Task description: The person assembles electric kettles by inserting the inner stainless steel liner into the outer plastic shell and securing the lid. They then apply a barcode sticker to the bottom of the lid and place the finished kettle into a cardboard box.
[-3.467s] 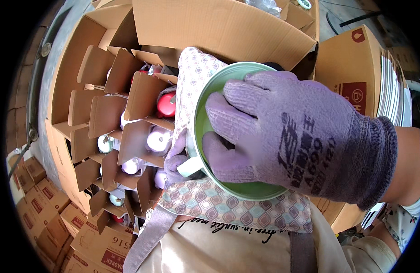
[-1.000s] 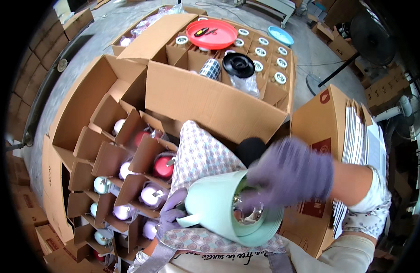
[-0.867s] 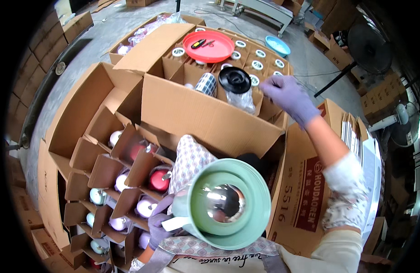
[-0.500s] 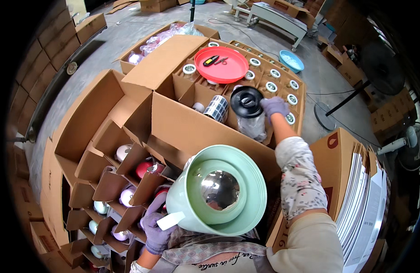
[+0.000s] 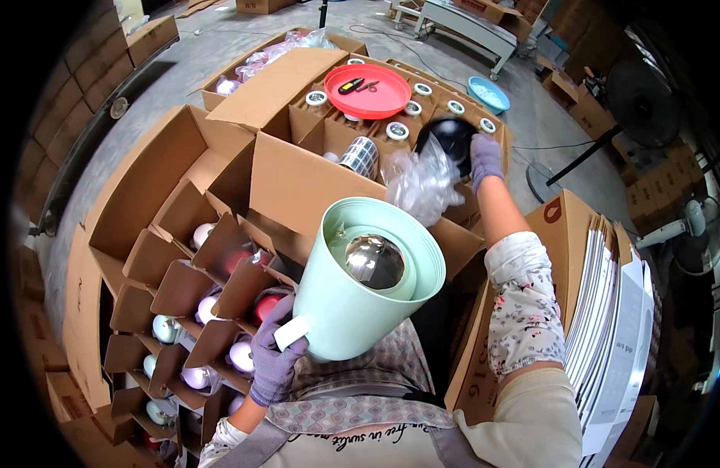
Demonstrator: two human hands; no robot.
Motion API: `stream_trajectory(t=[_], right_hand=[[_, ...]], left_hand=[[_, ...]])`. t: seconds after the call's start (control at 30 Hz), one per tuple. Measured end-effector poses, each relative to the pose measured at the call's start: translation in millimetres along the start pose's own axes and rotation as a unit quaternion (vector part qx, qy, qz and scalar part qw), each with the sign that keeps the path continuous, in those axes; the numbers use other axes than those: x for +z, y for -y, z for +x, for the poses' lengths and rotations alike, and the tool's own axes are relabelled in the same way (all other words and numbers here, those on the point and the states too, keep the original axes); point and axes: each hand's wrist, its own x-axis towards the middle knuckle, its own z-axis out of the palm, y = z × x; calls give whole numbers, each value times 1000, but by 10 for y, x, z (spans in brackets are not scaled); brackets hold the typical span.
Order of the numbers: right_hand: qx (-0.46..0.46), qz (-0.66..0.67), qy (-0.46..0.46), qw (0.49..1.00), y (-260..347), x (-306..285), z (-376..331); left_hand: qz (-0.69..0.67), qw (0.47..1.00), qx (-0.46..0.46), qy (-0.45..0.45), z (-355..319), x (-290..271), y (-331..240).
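Grip: your left hand (image 5: pixel 275 355) is wrapped round the handle of the pale green jug (image 5: pixel 367 285), held tilted at your chest; your right hand (image 5: pixel 484 156) is closed on the black lid (image 5: pixel 451 136). Handling: likely light, stiff, smooth plastic; the shiny liner (image 5: pixel 373 261) may be fragile. Support the body.

Grey concrete floor (image 5: pixel 180 70) (cardboard boxes (image 5: pixel 145 35) alongside)

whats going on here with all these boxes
A person in purple gloves holds a pale green jug by its handle in the left hand. The right hand reaches out to a black lid above a clear plastic bag in the far carton. A divided carton alongside holds more jugs.
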Motion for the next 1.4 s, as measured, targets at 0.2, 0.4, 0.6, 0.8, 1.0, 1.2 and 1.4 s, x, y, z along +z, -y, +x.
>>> stream_trajectory(t=[0.2,0.4,0.6,0.8,1.0,1.2,1.4], right_hand=[[121,463,12,878,85,-385,-16],[-160,493,-82,851,918,-1170,-1723],[-402,478,135,769,900,-1076,-2934],[-469,349,432,686,788,-1491,-2758],[-431,85,457,773,1137,-1778,-2882],[-331,165,511,776,993,-1754,-2926],[-426,95,470,767,1056,-1688,-3012]], left_hand=[[-17,999,-42,-17,-146,-48,-126],[-15,999,-16,-49,-144,-282,-135],[40,999,19,-15,-154,-328,-28],[70,997,16,-41,-338,-297,-44],[165,981,86,49,-414,-285,52],[133,985,88,59,-501,-288,171],[132,988,56,52,-491,-308,115]])
